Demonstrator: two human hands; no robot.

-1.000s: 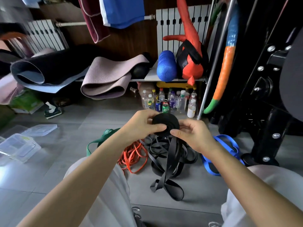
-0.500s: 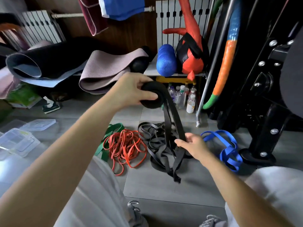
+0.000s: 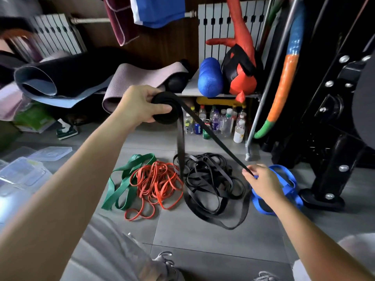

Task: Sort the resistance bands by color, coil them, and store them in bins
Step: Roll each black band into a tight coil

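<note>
While our left hand [image 3: 140,104] is up at near-full reach, it grips the black coil [image 3: 165,113], with the thumb pressed across the coil's face and the fingers curled behind its rim. Our left arm is almost straight, angled forward over the floor piles.

Our right hand [image 3: 261,179] sits low and to the right, back of the hand to camera. It pinches the taut strand [image 3: 213,136] running diagonally down from the coil. The fingertips are mostly hidden by the hand itself, so we can't read the exact pinch.

A second strand [image 3: 180,147] hangs straight down from the coil into the black pile [image 3: 209,185] on the tiles. It is motion-blurred, and we can't tell where it ends in the tangle.

Left to right on the floor: green band [image 3: 123,179], orange bands [image 3: 156,181], black pile, blue band [image 3: 289,186]. Our right hand and wrist partly cover the blue band.

The clear bins [image 3: 26,171] at far left are cut off by the frame edge and washed out by glare, so their contents are unreadable.
</note>
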